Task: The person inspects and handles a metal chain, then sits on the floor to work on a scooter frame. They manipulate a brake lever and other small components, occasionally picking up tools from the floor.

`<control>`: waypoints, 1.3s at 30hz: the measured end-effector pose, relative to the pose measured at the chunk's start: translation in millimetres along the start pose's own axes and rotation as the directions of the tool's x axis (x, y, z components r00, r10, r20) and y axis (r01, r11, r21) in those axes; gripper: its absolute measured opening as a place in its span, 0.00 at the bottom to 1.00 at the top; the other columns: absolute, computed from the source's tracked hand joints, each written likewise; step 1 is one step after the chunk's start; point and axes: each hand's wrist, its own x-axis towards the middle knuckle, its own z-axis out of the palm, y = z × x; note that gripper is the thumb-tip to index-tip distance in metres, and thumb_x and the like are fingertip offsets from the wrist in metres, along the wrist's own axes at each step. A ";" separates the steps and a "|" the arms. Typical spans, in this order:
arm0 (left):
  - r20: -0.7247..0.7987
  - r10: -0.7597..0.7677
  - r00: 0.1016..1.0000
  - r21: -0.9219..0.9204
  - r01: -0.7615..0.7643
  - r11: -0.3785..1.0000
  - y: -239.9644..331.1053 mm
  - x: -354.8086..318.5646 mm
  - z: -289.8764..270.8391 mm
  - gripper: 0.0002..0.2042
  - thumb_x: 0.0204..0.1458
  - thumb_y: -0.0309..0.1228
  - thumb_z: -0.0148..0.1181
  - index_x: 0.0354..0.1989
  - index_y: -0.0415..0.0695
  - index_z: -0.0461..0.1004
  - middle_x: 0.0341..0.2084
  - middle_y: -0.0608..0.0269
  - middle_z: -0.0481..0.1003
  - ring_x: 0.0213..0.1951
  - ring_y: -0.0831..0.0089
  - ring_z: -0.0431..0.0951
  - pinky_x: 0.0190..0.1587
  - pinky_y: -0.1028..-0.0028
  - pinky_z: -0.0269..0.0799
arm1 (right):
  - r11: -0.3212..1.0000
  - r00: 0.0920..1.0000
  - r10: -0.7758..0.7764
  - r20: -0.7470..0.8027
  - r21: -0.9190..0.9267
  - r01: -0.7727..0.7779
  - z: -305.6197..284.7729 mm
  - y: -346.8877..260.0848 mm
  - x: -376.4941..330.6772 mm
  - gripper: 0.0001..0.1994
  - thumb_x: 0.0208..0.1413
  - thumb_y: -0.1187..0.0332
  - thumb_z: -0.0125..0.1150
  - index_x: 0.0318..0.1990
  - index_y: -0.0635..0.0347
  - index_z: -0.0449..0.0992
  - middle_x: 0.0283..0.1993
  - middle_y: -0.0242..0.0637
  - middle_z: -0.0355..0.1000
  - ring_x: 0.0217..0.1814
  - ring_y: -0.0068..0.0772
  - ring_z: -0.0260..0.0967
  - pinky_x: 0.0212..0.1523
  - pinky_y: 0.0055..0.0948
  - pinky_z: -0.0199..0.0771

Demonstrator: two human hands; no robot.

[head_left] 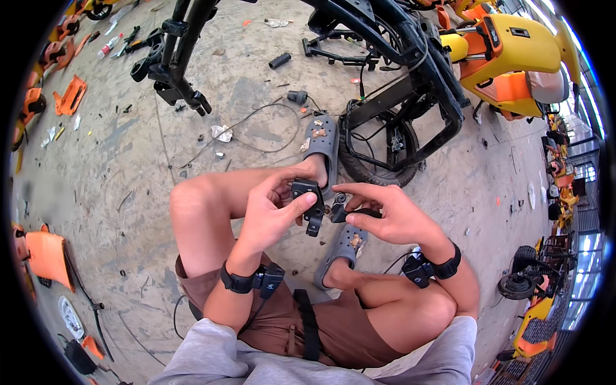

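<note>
Down between the knees, the left hand (273, 215) is gripping a small black switch housing (308, 204), thumb pressing its front and fingers wrapping behind. Its long axis is running roughly upright, tilting slightly right at the bottom, where a narrow tab is pointing down toward the grey perforated clog (342, 247). The right hand (391, 215) is pinching a smaller dark part (340, 212) just beside the housing, index finger stretching left above it. Behind, a black scooter frame (410, 83) is standing over its rear wheel (378, 151). Yellow and orange body panels (513, 58) are sitting upper right; an orange panel (48, 256) is lying at left.
</note>
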 end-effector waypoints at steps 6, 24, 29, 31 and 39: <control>0.054 0.124 0.991 -0.087 -0.119 0.989 -11.2 1.6 10.7 0.18 0.52 0.27 0.64 0.50 0.35 0.71 0.36 0.63 0.76 0.37 0.80 0.75 0.36 0.80 0.73 | 0.990 0.992 -0.120 -0.028 -0.077 0.117 5.1 8.7 2.8 0.23 0.51 0.68 0.63 0.57 0.58 0.71 0.29 0.41 0.74 0.24 0.26 0.70 0.30 0.27 0.72; -0.233 0.948 0.215 0.436 -0.848 0.300 105.9 -38.1 -46.5 0.19 0.47 0.18 0.62 0.49 0.40 0.68 0.40 0.44 0.76 0.43 0.57 0.78 0.47 0.62 0.75 | 0.975 0.895 -0.003 -0.445 -0.199 -0.095 -36.4 50.6 -3.5 0.09 0.47 0.71 0.66 0.35 0.63 0.76 0.29 0.35 0.75 0.31 0.20 0.71 0.33 0.23 0.69; -0.342 0.791 0.508 0.593 -0.536 0.601 129.7 -34.5 -153.5 0.17 0.49 0.14 0.60 0.49 0.36 0.70 0.42 0.52 0.75 0.44 0.67 0.77 0.45 0.73 0.75 | 0.872 0.860 0.119 -0.496 -0.363 -0.329 -57.7 168.0 -53.3 0.11 0.47 0.67 0.65 0.37 0.63 0.78 0.30 0.43 0.76 0.31 0.34 0.75 0.35 0.30 0.73; -0.359 0.488 0.795 0.711 -0.106 0.695 120.8 -46.9 -207.7 0.15 0.45 0.19 0.66 0.43 0.38 0.75 0.33 0.61 0.79 0.35 0.76 0.77 0.38 0.78 0.72 | 0.850 0.836 0.351 -0.421 -0.231 -0.474 -46.2 188.1 -77.2 0.13 0.45 0.63 0.66 0.36 0.61 0.79 0.31 0.43 0.77 0.33 0.39 0.75 0.36 0.32 0.74; -0.440 -0.224 0.870 0.790 0.493 0.364 -32.3 -113.4 -346.5 0.16 0.37 0.28 0.70 0.37 0.40 0.79 0.30 0.54 0.80 0.31 0.66 0.81 0.37 0.69 0.76 | 0.747 0.729 0.613 -0.305 -0.079 -0.660 74.4 308.4 -166.8 0.17 0.42 0.55 0.71 0.37 0.54 0.82 0.34 0.41 0.79 0.38 0.36 0.77 0.43 0.33 0.76</control>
